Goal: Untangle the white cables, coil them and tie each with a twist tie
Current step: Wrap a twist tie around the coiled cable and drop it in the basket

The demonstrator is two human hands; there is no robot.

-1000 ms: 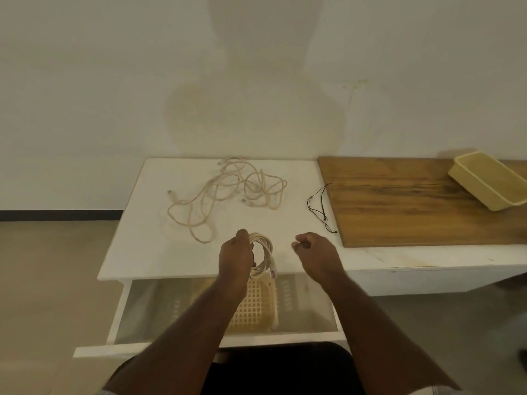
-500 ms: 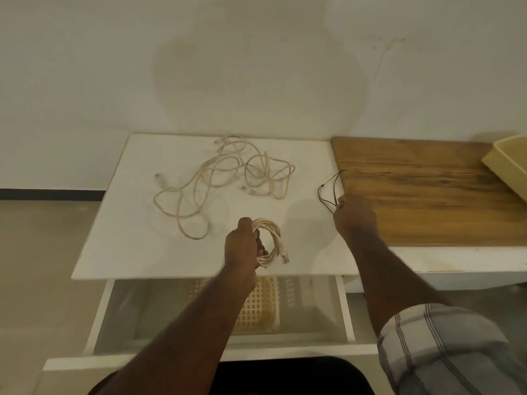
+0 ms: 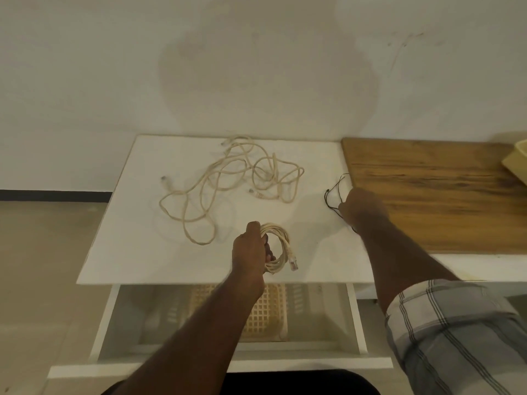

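**One cable rolled up, now I need a tie**

Just under my left hand [image 3: 251, 253] is an open drawer [image 3: 352, 317]. A yellow basket [image 3: 268, 312] with lots of little holes sits in it. I cannot see anything inside the basket.

My left hand is curled round the rolled-up cable [image 3: 278, 249]. I hold it tight so the loops do not spring open. Its plug hangs down on the side away from my palm.

My right hand [image 3: 362, 208] is out to the side, on the thin black twist ties [image 3: 333, 195]. My fingers are hidden, so I cannot tell if I have pinched one. I think I want one to tie my roll.

Past my left hand, the other white cables [image 3: 228, 183] lie loose and mixed up on the white table [image 3: 128, 246]. Far off past my right hand, a yellow tray [image 3: 517, 163] sits on the wooden board [image 3: 442, 195]. I cannot see into it.
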